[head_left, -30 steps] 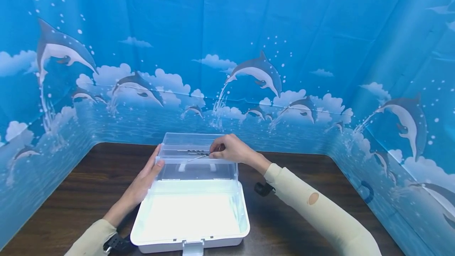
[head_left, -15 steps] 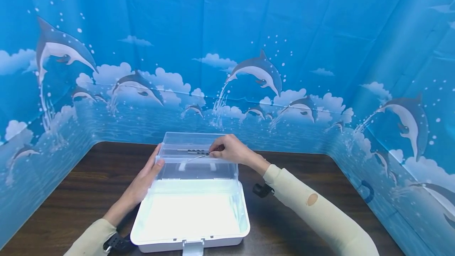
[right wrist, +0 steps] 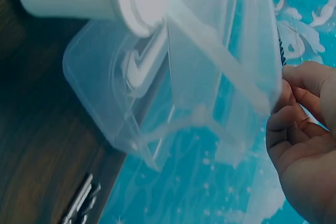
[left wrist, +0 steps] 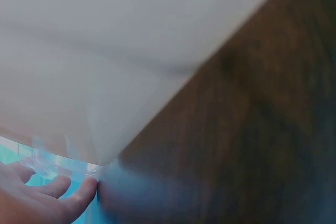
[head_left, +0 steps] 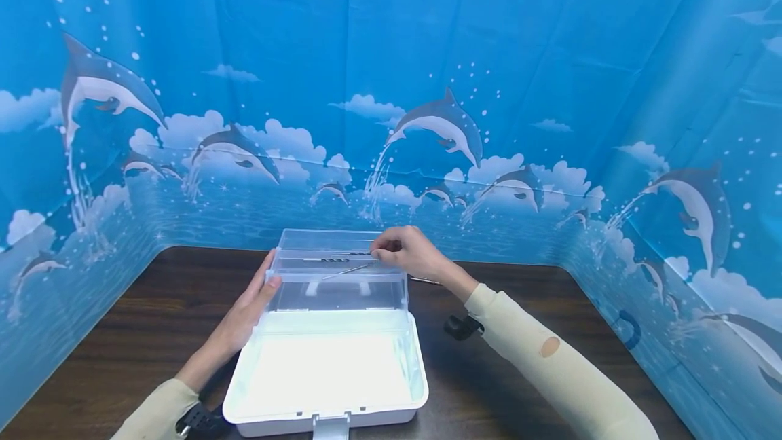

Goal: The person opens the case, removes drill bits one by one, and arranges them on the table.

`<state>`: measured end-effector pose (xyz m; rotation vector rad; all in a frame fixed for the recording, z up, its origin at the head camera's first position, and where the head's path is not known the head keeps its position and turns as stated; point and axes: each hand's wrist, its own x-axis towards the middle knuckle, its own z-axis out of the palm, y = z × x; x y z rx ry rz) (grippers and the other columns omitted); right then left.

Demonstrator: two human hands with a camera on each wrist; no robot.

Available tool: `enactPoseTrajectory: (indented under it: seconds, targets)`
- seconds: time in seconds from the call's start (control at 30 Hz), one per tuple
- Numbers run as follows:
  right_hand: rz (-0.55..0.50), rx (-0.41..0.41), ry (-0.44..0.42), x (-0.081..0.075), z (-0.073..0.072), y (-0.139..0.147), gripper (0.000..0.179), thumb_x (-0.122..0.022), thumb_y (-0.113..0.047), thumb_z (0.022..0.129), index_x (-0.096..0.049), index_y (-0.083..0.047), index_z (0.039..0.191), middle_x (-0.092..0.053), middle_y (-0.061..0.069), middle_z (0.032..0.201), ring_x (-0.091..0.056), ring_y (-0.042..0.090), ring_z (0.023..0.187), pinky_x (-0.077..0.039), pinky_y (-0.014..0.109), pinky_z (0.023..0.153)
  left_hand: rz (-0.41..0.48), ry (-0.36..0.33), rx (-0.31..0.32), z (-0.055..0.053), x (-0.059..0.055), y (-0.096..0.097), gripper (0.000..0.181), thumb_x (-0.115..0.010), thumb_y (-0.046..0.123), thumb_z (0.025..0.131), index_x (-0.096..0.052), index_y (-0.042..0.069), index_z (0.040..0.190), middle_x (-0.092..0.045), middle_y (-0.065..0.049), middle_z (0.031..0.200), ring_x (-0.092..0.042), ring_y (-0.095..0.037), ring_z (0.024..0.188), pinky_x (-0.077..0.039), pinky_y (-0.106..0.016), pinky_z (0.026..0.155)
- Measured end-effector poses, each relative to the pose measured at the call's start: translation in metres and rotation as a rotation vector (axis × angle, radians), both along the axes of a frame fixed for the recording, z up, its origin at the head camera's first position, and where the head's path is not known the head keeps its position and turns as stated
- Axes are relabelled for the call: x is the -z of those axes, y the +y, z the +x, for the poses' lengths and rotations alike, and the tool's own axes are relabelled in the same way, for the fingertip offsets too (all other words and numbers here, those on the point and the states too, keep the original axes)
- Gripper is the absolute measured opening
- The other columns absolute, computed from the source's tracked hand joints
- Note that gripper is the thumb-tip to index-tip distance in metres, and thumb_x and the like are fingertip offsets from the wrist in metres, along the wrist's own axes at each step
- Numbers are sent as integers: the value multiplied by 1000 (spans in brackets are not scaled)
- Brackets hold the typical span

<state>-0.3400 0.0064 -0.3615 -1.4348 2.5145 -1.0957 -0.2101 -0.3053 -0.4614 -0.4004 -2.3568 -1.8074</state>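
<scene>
A white box [head_left: 324, 418] stands open, its clear plastic tray [head_left: 342, 277] raised at the back. My left hand [head_left: 247, 307] rests along the tray's left side, fingers mostly straight and the thumb at the front corner. In the left wrist view, the fingertips touch the clear plastic. Over the tray's back right, my right hand [head_left: 411, 251] pinches the right end of a dark twisted drill bit [head_left: 360, 253], which points left. Another drill bit [head_left: 334, 261] lies in the tray in front of it. Nearer still, a thin silver bit [head_left: 344, 272] lies at a slant.
On the dark wooden table [head_left: 489, 372], metal bits [right wrist: 81, 203] lie to the right of the box, partly hidden by my right arm in the head view. A blue dolphin-print sheet [head_left: 391, 121] hangs round the back and sides. The box's front latch [head_left: 330, 428] hangs down.
My right hand has moved right and slightly back, carrying one drill bit away from the others. The slanted silver bit now lies apart from the fingers. My left hand stays in place.
</scene>
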Motion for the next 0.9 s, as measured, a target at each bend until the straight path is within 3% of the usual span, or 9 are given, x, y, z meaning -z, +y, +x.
enactPoseTrajectory:
  seconds: [0.2, 0.4, 0.57, 0.73, 0.9]
  targets:
    - [-19, 83, 1, -4, -5, 21, 18, -58, -23, 93, -68, -11, 102, -63, 2, 90, -54, 14, 68, -47, 32, 58, 5, 6, 4, 1, -1, -1, 55, -29, 26, 103, 2, 43, 146, 5, 5, 153, -4, -36, 136, -20, -72, 88]
    - [-48, 187, -5, 2, -17, 50, 15, -58, -25, 93, -68, -16, 100, -62, -3, 88, -57, 19, 73, -48, 33, 60, 26, 10, 24, -3, 1, -3, 56, -30, 23, 103, 1, 41, 146, 4, 5, 153, -4, -36, 136, -21, -71, 89]
    - [-29, 283, 10, 14, -26, 76, 11, -57, -28, 93, -65, -22, 98, -61, -2, 86, -54, 19, 70, -47, 34, 57, 5, 16, 19, -3, 2, -3, 56, -29, 22, 103, 1, 41, 146, 4, 4, 153, -5, -39, 135, -19, -73, 87]
    - [-19, 345, -11, 32, -35, 99, 17, -57, -25, 94, -65, -13, 101, -61, 6, 88, -53, 19, 70, -46, 36, 57, 1, 22, 11, -1, 1, 0, 55, -29, 25, 103, 0, 42, 146, 3, 7, 152, -5, -37, 136, -18, -73, 88]
    - [-4, 383, -39, 53, -46, 118, 18, -57, -24, 94, -66, -10, 101, -61, 3, 85, -54, 20, 72, -46, 36, 59, 2, 16, 0, 2, 0, 1, 55, -29, 26, 103, 0, 42, 146, 3, 7, 153, -6, -38, 135, -20, -73, 87]
